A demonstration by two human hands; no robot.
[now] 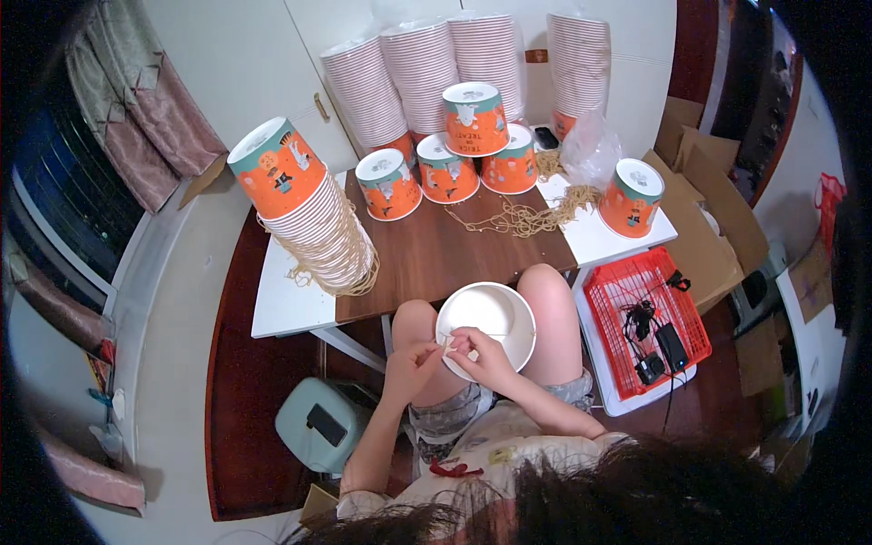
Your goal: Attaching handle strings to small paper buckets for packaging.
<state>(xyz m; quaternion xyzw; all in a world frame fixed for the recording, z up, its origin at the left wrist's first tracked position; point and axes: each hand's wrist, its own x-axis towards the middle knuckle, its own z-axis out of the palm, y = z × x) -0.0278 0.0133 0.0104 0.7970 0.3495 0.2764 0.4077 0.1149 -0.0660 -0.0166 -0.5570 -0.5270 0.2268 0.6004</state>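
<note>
A paper bucket point(500, 313), white inside, rests open side up between my thighs. My left hand point(415, 368) is closed in a pinch at the bucket's left rim. Close beside it, the fingers of my right hand point(480, 352) are pinched together over the same rim. A thin pale cord point(446, 342) shows between the fingertips of both hands; its ends are partly hidden. Inside the bucket, a faint thin line crosses toward the right wall. On the table ahead lies a loose heap of tan cords point(527, 216).
Upturned orange buckets point(449, 173) stand on the table point(427, 263). A leaning nested stack point(313, 218) draped with cords is at left. Tall wrapped stacks point(418, 77) line the back. A red basket point(627, 318) with chargers sits right; a grey-green bin point(318, 422) stands left.
</note>
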